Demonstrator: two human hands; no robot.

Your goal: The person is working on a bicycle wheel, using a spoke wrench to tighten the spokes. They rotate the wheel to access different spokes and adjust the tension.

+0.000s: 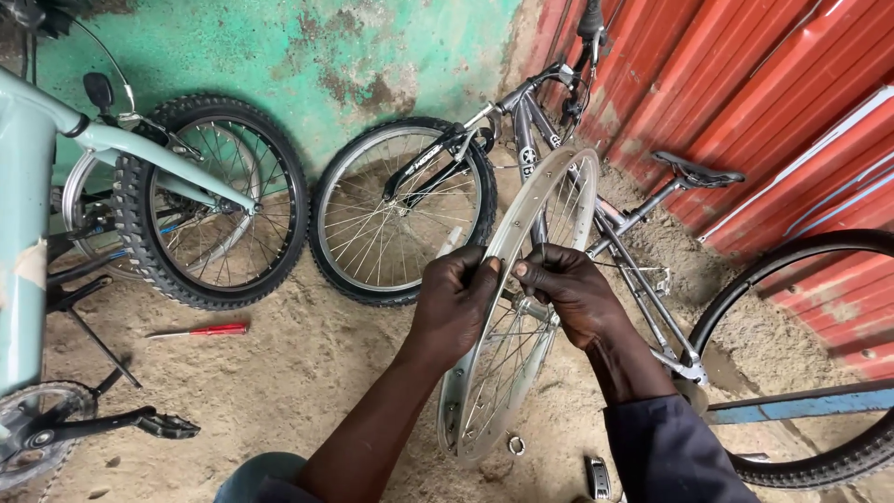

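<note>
We open on the big backdrop: a flaking green wall on the left and a red corrugated metal wall on the right, sandy ground beneath. Against the red sheets leans a silver bicycle frame with its black saddle, front wheel still fitted and resting by the green wall. On the left we see a pale blue bicycle with a knobby black tyre, its pedal and crank low in the corner. At far right a large black tyre curves round a blue bar. Now to the centre: we have a bare silver wheel rim, spoked and tyreless, standing upright and edge-on, its lower edge near the sand. Our left hand is curled round the rim's upper left side, fingers closed on the metal. Our right hand grips from the other side, thumb and fingertips pinched at the rim edge, fingers reaching in among the spokes. Smaller bits: a red-handled screwdriver lies on the sand well left of the hands, and a small metal ring sits just beside the rim's base.
</note>
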